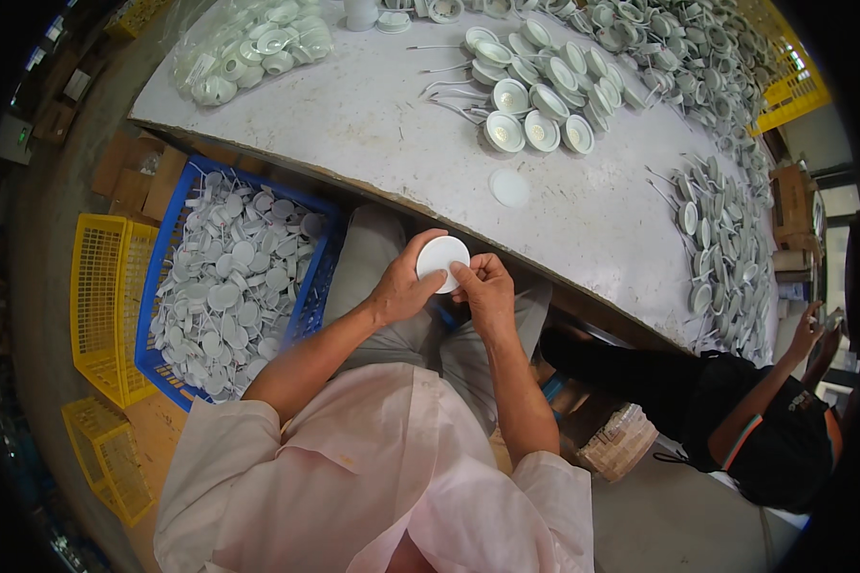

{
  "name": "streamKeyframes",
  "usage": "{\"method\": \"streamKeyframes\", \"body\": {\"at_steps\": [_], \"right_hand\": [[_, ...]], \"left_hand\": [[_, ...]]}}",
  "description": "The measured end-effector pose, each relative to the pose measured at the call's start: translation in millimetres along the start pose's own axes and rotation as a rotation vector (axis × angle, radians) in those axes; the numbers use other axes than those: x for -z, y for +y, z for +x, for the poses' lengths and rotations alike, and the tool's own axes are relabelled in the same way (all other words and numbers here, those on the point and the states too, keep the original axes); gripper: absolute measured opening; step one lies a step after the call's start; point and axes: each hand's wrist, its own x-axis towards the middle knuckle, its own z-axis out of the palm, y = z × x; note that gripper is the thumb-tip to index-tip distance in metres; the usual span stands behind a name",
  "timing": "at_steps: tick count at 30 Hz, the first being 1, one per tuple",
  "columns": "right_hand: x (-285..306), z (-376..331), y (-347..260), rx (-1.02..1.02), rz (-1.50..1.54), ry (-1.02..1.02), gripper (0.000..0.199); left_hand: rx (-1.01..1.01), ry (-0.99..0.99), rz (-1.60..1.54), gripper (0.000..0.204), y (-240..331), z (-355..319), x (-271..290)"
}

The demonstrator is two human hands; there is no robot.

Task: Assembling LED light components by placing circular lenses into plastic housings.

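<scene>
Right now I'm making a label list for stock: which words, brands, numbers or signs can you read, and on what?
None can be read clearly enough to quote.
Clear bag: its white label is too small to read.
Black shirt: its small mark is too blurred to read.
White disc in the fingers: no writing shows.

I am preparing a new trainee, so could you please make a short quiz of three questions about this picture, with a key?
1. Which hands touch the white disc?
2. True or false: the blue crate holds many white parts.
3. Fill in: a single pale disc lies on the ____.

Key:
1. Both, the left hand and the right hand.
2. True.
3. Table.
</scene>
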Motion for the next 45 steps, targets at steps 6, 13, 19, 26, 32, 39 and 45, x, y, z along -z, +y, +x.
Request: {"method": "streamKeyframes", "body": {"at_steps": [6,13,19,26,32,39,45], "right_hand": [[-1.4,-1.4,5.0,-0.046,0.041,-0.004,0.022],[-12.5,-0.9,4.9,-0.018,-0.021,-0.004,0.021],[-0.8,3.7,-11.2,0.139,-0.142,-0.026,0.017],[56.8,17.5,-22.2,0.356,-0.392,0.302,0.018],[106.2,29.9,-41.5,0.575,-0.71,0.699,0.022],[150.5,41.7,-46.3,0.634,-0.959,1.067,0.048],[180.4,59.0,-48.8,0.694,-1.092,1.229,0.068]], "left_hand": [[-0.02,-0.026,0.068,0.05,-5.6,-0.9,0.4],[-0.07,0.019,0.027,0.043,-8.6,1.4,8.0],[0.071,0.333,-0.272,0.051,-63.3,-7.6,78.1],[0.38,0.708,-0.183,0.052,-161.0,-74.9,236.4],[0.526,0.908,-0.119,0.048,-261.5,-177.4,357.0],[0.789,1.251,0.666,0.069,-319.7,-259.6,439.2],[0.611,0.863,0.831,0.047,-305.3,-194.2,346.8]]}}
